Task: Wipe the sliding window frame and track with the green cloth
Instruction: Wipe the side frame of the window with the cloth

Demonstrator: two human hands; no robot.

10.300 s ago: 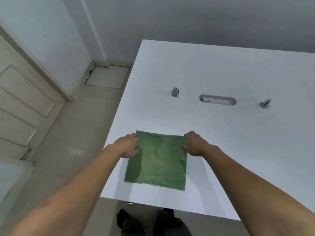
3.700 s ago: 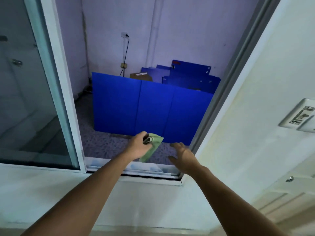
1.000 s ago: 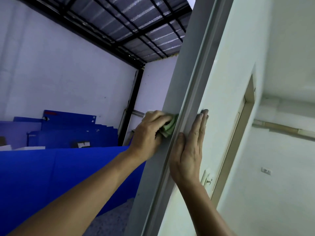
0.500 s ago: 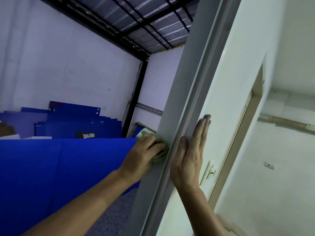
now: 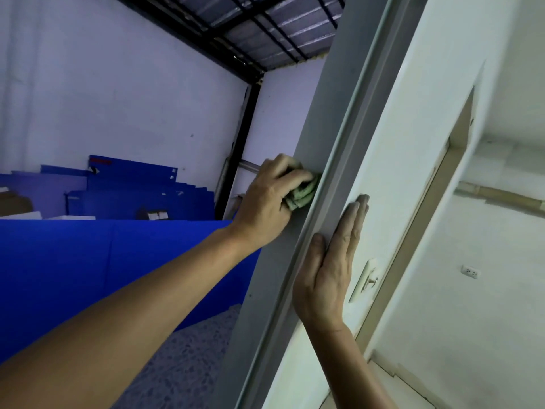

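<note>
- The green cloth [image 5: 300,193] is bunched into a wad and pressed against the vertical side of the window frame [image 5: 321,160], roughly mid-height of what's in view. Bunching it gives a thick, soft pad that probably gets into the groove better than a flat sheet would.
- The left hand [image 5: 267,199] is clamped around the cloth, fingers curled over the top of it, knuckles out, pushing the fabric into the grey frame.
- The right hand [image 5: 330,261] is flat and open, holding nothing, palm on the white wall [image 5: 413,137] just beside the frame's edge, thumb along the rim. Looks like bracing, so there's something to lean on while scrubbing.
- The frame itself is smooth grey metal, a long straight profile with a raised ridge running its length; it looks a bit dull and dusty, though that could be the light.
- I'd guess this is mid-wipe on the upright; the bottom track isn't in view.
- Beyond the opening: stacked blue panels [image 5: 118,231], glossy and flat, and a speckled floor [image 5: 188,355].
- There's a light switch [image 5: 364,278] on the wall below the right hand.
</note>
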